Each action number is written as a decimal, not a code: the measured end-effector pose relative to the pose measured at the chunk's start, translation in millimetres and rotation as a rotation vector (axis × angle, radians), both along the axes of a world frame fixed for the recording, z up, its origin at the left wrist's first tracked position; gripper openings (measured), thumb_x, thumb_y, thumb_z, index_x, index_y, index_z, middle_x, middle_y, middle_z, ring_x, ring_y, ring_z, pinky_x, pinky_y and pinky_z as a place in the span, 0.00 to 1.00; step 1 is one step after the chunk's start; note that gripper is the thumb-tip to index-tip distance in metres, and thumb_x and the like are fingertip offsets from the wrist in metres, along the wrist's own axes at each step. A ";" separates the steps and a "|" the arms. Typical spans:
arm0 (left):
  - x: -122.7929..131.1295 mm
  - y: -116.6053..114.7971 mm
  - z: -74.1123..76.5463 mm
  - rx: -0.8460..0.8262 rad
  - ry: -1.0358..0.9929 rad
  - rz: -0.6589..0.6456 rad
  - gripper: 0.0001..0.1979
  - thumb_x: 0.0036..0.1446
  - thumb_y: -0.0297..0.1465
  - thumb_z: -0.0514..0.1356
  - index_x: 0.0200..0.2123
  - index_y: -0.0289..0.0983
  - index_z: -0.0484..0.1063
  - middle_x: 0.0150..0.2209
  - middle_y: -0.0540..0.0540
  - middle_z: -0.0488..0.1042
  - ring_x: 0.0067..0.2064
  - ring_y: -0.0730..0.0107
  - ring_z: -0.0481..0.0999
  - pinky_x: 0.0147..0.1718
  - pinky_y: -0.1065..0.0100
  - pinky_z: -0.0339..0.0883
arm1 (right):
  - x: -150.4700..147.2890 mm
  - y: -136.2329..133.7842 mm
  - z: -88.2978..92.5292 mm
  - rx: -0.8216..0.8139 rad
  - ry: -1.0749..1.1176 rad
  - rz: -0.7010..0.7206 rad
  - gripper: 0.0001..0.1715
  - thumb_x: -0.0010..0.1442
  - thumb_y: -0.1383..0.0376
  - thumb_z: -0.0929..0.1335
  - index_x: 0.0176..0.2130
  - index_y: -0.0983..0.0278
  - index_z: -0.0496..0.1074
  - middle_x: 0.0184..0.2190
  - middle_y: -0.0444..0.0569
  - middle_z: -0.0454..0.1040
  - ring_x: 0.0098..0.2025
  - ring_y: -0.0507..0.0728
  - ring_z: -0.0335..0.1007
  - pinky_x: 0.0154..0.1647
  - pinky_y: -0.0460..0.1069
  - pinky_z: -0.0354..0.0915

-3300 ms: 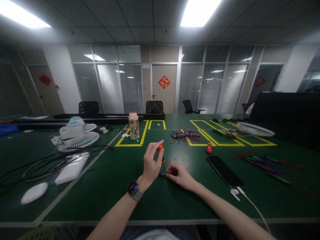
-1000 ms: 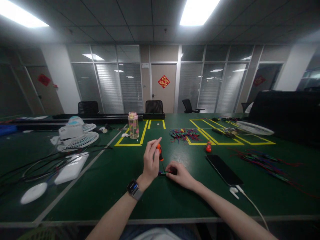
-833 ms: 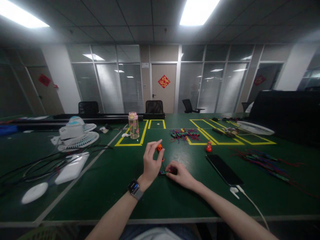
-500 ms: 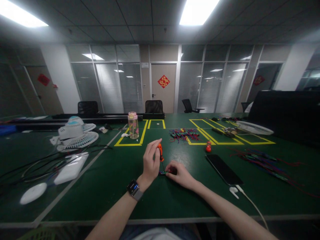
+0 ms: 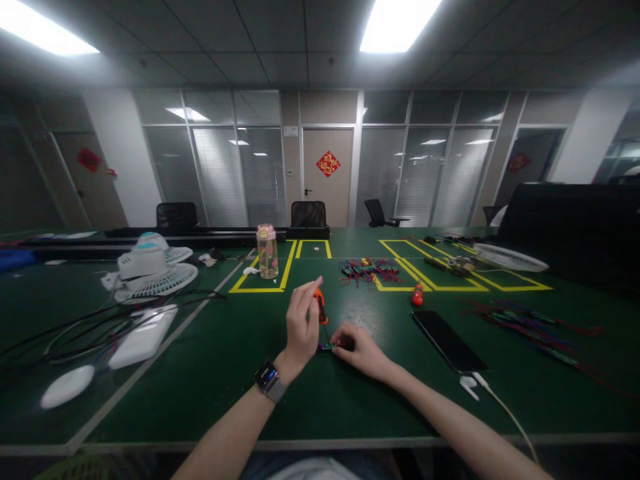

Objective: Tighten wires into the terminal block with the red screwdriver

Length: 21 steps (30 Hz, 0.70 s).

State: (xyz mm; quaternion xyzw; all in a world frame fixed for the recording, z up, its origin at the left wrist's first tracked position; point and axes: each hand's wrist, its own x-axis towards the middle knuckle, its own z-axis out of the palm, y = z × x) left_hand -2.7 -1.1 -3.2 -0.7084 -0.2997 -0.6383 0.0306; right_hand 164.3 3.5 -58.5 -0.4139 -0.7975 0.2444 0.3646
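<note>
Your thumb has closed in since the frame 0.8 s ago, when it stood out from the handle, and the orange-and-black screwdriver [image 5: 321,309] shows a different face now, as if rolled a little; your right hand [image 5: 361,350] looks unmoved. You hold that screwdriver in a narrow grip with your left hand [image 5: 302,325], fingertips high on its handle, its thin shaft leaning down to the small board [image 5: 326,347]. Your right hand is narrow too, thumb and fingers closed at the board's right end, though you can't tell from here how firmly they pinch. You have the board low on the desk [image 5: 215,407], directly in front of you, between both hands; your fingers hide part of it.

Expect the board to be very light and stiff, likely to skid or spin under the tip, so hold it by its edge, clear of the shaft. Treat any wires on it as soft and their joints as fragile; don't tug them. You should find the screwdriver light and rigid, its handle probably smooth: roll it between thumb and fingertips, keep it steady, and press gently
</note>
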 end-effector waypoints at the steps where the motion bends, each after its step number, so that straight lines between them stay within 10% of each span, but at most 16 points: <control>1: 0.5 0.6 -0.7 0.015 -0.014 0.003 0.16 0.67 0.26 0.49 0.54 0.39 0.68 0.48 0.43 0.73 0.51 0.66 0.71 0.51 0.63 0.67 | 0.1 0.0 -0.2 0.002 0.003 0.003 0.08 0.49 0.76 0.69 0.31 0.66 0.73 0.28 0.45 0.70 0.31 0.53 0.66 0.33 0.46 0.61; 21: 1.4 1.0 2.0 0.018 -0.044 0.101 0.11 0.62 0.30 0.58 0.47 0.39 0.73 0.40 0.46 0.67 0.43 0.68 0.71 0.43 0.67 0.69 | 0.4 -1.5 3.0 -0.007 -0.002 0.007 0.08 0.49 0.77 0.69 0.31 0.67 0.73 0.28 0.45 0.71 0.31 0.54 0.66 0.33 0.47 0.61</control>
